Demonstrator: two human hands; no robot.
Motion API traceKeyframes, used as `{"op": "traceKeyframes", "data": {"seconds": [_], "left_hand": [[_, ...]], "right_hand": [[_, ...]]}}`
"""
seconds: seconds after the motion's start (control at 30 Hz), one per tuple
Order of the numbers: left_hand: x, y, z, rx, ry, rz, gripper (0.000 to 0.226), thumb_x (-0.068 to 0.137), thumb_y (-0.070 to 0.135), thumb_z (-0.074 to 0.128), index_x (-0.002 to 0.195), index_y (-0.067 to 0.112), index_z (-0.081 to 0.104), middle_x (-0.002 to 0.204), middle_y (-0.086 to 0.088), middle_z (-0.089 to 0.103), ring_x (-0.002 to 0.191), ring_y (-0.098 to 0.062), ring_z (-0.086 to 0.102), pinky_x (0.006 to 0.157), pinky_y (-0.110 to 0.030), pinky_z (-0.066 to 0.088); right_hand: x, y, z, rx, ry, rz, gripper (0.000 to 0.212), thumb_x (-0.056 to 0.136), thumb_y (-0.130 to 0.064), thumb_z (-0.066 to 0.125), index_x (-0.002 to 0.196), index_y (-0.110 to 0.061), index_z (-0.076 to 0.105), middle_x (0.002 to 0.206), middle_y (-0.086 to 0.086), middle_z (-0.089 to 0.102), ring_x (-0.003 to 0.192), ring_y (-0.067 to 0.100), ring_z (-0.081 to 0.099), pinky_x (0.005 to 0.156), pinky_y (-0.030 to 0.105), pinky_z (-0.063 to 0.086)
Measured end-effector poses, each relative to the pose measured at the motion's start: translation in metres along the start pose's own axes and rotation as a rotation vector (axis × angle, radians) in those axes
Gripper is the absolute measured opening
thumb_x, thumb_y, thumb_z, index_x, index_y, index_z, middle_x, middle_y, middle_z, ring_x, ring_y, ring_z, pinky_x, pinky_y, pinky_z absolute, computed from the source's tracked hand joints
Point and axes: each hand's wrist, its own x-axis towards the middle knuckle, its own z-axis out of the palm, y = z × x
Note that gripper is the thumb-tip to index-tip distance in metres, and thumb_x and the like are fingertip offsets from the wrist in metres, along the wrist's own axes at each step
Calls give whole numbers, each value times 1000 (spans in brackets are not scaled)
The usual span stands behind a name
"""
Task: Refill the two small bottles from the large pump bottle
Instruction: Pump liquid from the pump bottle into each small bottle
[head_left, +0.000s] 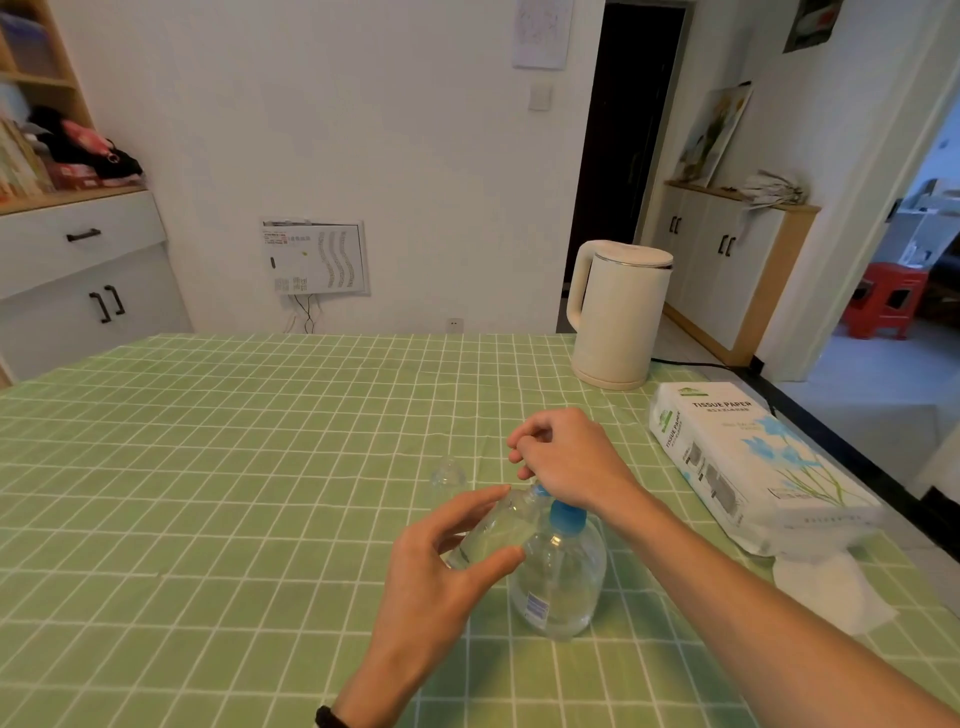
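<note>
The large clear pump bottle (558, 582) with a blue collar stands on the green checked tablecloth (234, 467) near the front middle. My right hand (566, 457) sits over its pump head with fingers curled, hiding the pump top. My left hand (447, 561) grips a small clear bottle (493, 530), tilted with its mouth toward the blue pump nozzle. A second small clear bottle (448, 474) stands a little farther back on the cloth, apart from both hands.
A cream electric kettle (618, 312) stands at the back right of the table, its cord running off the edge. A pack of tissue paper (748, 457) lies at the right, with a loose white tissue (826, 592) in front of it.
</note>
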Motion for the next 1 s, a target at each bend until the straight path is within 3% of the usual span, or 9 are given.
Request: {"op": "traceKeyframes", "data": {"seconds": [0.27,0.43,0.67,0.87,1.0], "left_hand": [[1,-2,0,6,3,3,53,78,16,90,120,43,74,114,29,77,110,3,71,97,-20,54],[-1,-7,2,-7,-10,-33,52,77,12,91,121,35,76,114,22,79,109,-3,74,102,-36,57],[0,-3,2,12,-2,-26,54,77,13,91,120,40,74,114,28,77,107,2,73,100,-28,57],[1,0,1,-23,-8,-30,53,77,17,92,121,41,75,115,23,78,110,-2,73,101,-33,57],[1,0,0,-26,-10,-18,52,78,17,91,121,41,75,114,23,78,109,-2,73,99,-31,56]], "right_hand": [[-2,4,5,110,58,19,35,101,-3,48,88,-20,75,84,-4,78,72,6,75,65,19,55],[-5,8,7,127,29,36,35,102,-2,48,89,-21,74,87,-3,78,72,4,74,64,16,53],[-6,5,5,107,23,41,33,100,-4,50,89,-21,74,86,-4,78,73,6,75,61,15,52],[-2,-4,-2,-8,-5,-21,26,102,-17,57,83,-30,70,87,-7,78,75,10,76,71,29,60],[-1,-1,0,66,11,19,29,101,-10,53,86,-24,74,86,-6,78,69,6,75,57,17,52]]}}
